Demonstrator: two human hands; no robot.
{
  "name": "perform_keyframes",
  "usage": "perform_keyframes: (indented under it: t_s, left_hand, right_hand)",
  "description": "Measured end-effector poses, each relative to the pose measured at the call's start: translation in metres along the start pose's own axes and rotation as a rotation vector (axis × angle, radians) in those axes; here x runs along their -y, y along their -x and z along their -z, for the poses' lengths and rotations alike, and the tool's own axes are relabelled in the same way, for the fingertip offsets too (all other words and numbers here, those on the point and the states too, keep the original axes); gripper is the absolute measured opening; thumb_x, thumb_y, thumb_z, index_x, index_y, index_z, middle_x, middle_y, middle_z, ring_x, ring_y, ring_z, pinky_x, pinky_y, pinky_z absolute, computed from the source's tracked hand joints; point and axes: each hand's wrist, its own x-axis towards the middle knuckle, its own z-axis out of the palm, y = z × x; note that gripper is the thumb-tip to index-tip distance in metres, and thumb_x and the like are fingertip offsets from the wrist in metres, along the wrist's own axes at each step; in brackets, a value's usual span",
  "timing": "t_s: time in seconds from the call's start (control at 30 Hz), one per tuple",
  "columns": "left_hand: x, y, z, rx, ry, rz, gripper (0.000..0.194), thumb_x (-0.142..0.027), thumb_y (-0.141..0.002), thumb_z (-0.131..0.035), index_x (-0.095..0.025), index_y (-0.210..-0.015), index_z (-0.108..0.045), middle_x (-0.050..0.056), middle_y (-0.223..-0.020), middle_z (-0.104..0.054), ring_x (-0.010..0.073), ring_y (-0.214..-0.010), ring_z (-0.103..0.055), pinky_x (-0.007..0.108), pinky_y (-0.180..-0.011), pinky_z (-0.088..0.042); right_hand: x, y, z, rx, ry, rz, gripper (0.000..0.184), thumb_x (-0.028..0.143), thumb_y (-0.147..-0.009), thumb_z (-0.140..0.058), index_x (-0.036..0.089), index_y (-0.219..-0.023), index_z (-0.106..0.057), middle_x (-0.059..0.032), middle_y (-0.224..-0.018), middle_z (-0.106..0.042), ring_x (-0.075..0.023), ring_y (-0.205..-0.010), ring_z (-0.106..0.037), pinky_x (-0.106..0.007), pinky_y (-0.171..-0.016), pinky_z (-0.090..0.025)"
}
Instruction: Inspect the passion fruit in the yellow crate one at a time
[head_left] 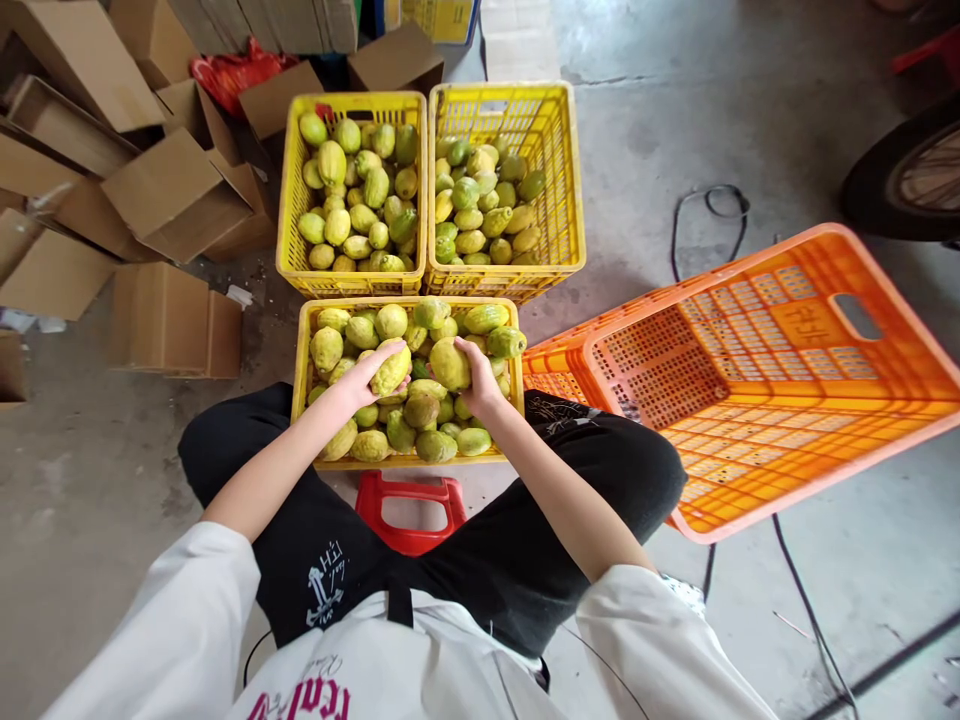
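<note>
A yellow crate [305, 375] heaped with lumpy, ribbed yellow-green fruits stands between my knees. Over this heap, my left hand [369, 372] is wrapped round a yellow fruit [391, 370]. To its right, my right hand [482, 380] grips a rounder yellow-green fruit [450, 365] from its outer side. The two held fruits are apart, with other fruits showing between and beneath them. The exact kind of fruit is unclear. Some fingertips are hidden behind the held fruits.
Beyond stand two more yellow crates with such fruits, a left one [281, 200] and a right one [561, 180]. An orange crate [825, 245] lies tilted at right. Cardboard boxes [176, 195] pile up at left. A red plastic stool [411, 540], black cable [742, 215] and wheel [870, 180] also show.
</note>
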Motion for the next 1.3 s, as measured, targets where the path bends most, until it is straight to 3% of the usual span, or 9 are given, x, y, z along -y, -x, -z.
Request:
perform_keyframes:
  t_s: [0.13,0.3,0.47,0.67,0.8,0.9,1.03,1.17,1.3]
  left_hand:
    - [0.002,0.011,-0.009,-0.113,-0.061,-0.048,0.018,-0.029,-0.116,-0.096,-0.016,-0.123,-0.086,0.006,-0.086,-0.087,0.0194,-0.063,-0.079,0.026,-0.062,-0.069]
    - [0.002,0.019,-0.018,-0.082,-0.019,-0.099,0.039,-0.047,-0.113,-0.101,-0.022,-0.141,-0.089,0.007,-0.092,-0.092,0.0297,-0.085,-0.094,0.033,-0.073,-0.078]
    - [0.000,0.018,-0.018,-0.033,0.007,-0.061,0.044,-0.055,-0.117,-0.091,-0.017,-0.140,-0.087,0.008,-0.087,-0.090,0.0276,-0.074,-0.091,0.029,-0.065,-0.074]
    - [-0.003,0.004,-0.008,-0.089,0.002,-0.058,0.039,-0.054,-0.119,-0.085,-0.019,-0.135,-0.084,0.002,-0.073,-0.081,0.0234,-0.055,-0.081,0.023,-0.049,-0.062]
    - [-0.001,0.002,-0.006,-0.144,-0.058,-0.085,0.032,-0.050,-0.120,-0.087,-0.019,-0.130,-0.085,0.002,-0.070,-0.079,0.0227,-0.051,-0.077,0.024,-0.046,-0.059]
    - [0.000,0.004,-0.007,-0.130,-0.091,-0.128,0.031,-0.048,-0.119,-0.093,-0.018,-0.123,-0.085,0.003,-0.069,-0.078,0.0213,-0.049,-0.073,0.025,-0.046,-0.058]
    - [-0.001,0.004,-0.006,-0.134,-0.078,-0.116,0.038,-0.053,-0.115,-0.099,-0.018,-0.122,-0.086,0.004,-0.069,-0.077,0.0212,-0.051,-0.074,0.024,-0.047,-0.056]
    - [-0.002,0.004,-0.005,-0.117,-0.080,-0.096,0.043,-0.053,-0.114,-0.098,-0.018,-0.136,-0.086,0.004,-0.075,-0.081,0.0229,-0.056,-0.078,0.025,-0.051,-0.061]
    - [-0.002,0.007,-0.008,-0.114,0.002,-0.083,0.035,-0.047,-0.123,-0.083,-0.018,-0.144,-0.084,0.005,-0.084,-0.085,0.0218,-0.061,-0.081,0.027,-0.058,-0.069]
  right_hand:
    - [0.002,-0.005,0.002,-0.042,-0.025,-0.079,0.038,0.067,-0.103,-0.087,0.032,-0.117,-0.078,-0.0058,-0.095,-0.088,-0.0398,-0.107,-0.094,-0.055,-0.087,-0.086]
    - [0.000,-0.013,0.006,-0.072,0.052,-0.058,0.041,0.073,-0.097,-0.087,0.036,-0.111,-0.077,-0.0029,-0.090,-0.086,-0.0392,-0.107,-0.092,-0.053,-0.083,-0.084]
    - [-0.002,-0.016,0.008,-0.085,0.053,-0.056,0.038,0.071,-0.095,-0.085,0.036,-0.098,-0.071,-0.0018,-0.083,-0.081,-0.0382,-0.110,-0.092,-0.048,-0.082,-0.084]
    - [0.008,0.004,-0.006,0.026,0.030,-0.039,0.044,0.070,-0.097,-0.096,0.034,-0.112,-0.076,-0.0044,-0.095,-0.089,-0.0409,-0.118,-0.093,-0.054,-0.093,-0.085]
    - [0.009,0.014,-0.010,0.124,0.028,-0.016,0.030,0.051,-0.102,-0.097,0.035,-0.111,-0.074,-0.0048,-0.102,-0.091,-0.0383,-0.121,-0.093,-0.055,-0.100,-0.086]
    - [0.007,0.013,-0.009,0.134,0.051,-0.030,0.023,0.040,-0.095,-0.095,0.033,-0.106,-0.076,-0.0037,-0.103,-0.091,-0.0364,-0.119,-0.095,-0.049,-0.098,-0.086]
    - [0.004,0.009,-0.007,0.116,0.028,-0.064,0.027,0.047,-0.090,-0.095,0.033,-0.106,-0.079,-0.0027,-0.100,-0.090,-0.0399,-0.117,-0.097,-0.052,-0.093,-0.085]
    - [0.006,0.007,-0.008,0.117,0.014,-0.083,0.030,0.057,-0.093,-0.091,0.034,-0.110,-0.083,-0.0036,-0.099,-0.091,-0.0398,-0.115,-0.097,-0.052,-0.092,-0.085]
    - [0.010,0.006,-0.010,0.102,0.009,-0.115,0.038,0.066,-0.095,-0.091,0.033,-0.115,-0.086,-0.0059,-0.103,-0.094,-0.0396,-0.116,-0.096,-0.051,-0.091,-0.085]
